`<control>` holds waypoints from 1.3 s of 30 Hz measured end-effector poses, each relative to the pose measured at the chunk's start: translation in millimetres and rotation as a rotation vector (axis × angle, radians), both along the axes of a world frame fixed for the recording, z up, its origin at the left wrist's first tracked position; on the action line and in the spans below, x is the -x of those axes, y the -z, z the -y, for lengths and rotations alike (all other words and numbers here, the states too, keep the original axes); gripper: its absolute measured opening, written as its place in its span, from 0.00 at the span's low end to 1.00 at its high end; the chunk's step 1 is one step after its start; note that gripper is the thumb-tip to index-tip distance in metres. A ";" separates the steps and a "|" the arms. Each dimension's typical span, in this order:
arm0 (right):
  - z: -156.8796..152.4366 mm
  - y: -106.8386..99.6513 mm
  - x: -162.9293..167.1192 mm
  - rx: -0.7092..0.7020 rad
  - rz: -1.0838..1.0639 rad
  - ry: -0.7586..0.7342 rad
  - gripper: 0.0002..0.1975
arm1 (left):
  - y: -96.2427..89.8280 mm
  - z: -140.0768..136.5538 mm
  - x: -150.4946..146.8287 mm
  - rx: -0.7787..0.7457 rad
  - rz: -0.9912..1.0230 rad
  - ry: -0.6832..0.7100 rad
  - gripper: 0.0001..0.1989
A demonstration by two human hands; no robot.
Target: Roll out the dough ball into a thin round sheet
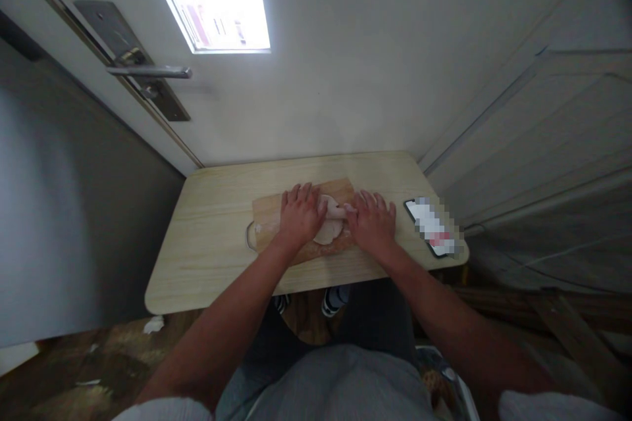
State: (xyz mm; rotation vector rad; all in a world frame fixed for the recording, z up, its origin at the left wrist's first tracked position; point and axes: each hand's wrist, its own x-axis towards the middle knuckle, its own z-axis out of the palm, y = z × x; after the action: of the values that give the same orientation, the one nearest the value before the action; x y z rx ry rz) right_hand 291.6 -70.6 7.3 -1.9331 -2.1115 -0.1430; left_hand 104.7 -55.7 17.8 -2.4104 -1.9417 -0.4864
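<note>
At the middle of the cutting board [266, 209], the left hand [301, 216] and right hand [374, 220] lie over opposite ends of the rolling pin [336, 212], fingers extended; grip closure cannot be told. Beneath is the dough [327, 233], flattened. Rolling appears well advanced; the pin is not yet lifted off. The tabletop [207, 230] extends left and right.

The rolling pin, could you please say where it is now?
In the head view, just right of centre, the rolling pin lies across the flattened dough on the wooden cutting board, showing between the left hand and right hand.
</note>
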 end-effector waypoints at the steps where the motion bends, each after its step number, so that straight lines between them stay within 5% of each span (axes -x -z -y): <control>1: 5.3 1.5 -0.7 -0.006 -0.005 -0.007 0.27 | -0.5 5.1 0.3 0.003 0.003 0.004 0.26; 8: 47.1 12.5 -3.6 -0.080 -0.017 -0.049 0.31 | 2.6 36.5 2.4 0.009 0.029 0.020 0.30; 13: 57.2 16.0 -2.2 -0.112 -0.020 -0.056 0.33 | 3.5 34.1 2.1 0.016 0.043 0.030 0.31; 39: -9.6 9.6 -3.4 -0.009 0.000 -0.022 0.32 | 1.0 -50.5 -11.7 -0.005 0.071 0.057 0.24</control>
State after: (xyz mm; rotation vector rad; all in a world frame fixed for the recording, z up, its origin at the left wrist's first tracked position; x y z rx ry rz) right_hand 295.0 -61.0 -2.3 -1.9034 -2.1278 -0.1477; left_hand 116.4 -5.1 16.8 -2.4849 -1.8990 -0.5858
